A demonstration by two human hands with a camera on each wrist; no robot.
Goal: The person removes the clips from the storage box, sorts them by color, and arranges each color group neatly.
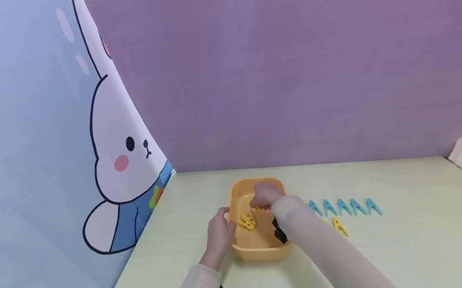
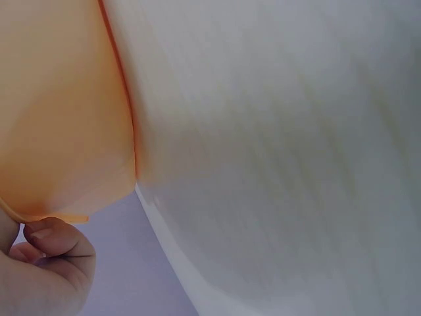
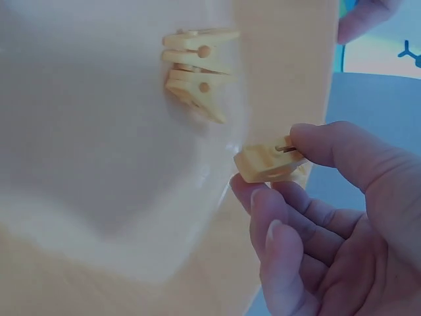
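An orange plastic basin (image 1: pixel 262 254) stands on the table, its long side running away from me. My left hand (image 1: pixel 219 232) pinches the basin's left rim between thumb and fingers, which the left wrist view shows close up. Inside the basin my right hand (image 1: pixel 266 193) pinches a yellow clothespin (image 3: pixel 268 161) between thumb and fingertips. Two more yellow clothespins (image 3: pixel 197 69) lie together on the basin floor, near its left wall. In the head view the right hand and sleeve cover part of the basin's right side.
To the right of the basin, several blue clothespins (image 1: pixel 343 207) lie in a row on the pale table (image 1: pixel 424 235). A yellow clothespin (image 1: pixel 340 226) lies in front of them, with another partly hidden by the right sleeve (image 1: pixel 326 247). A purple backdrop (image 1: pixel 291 69) rises behind the table.
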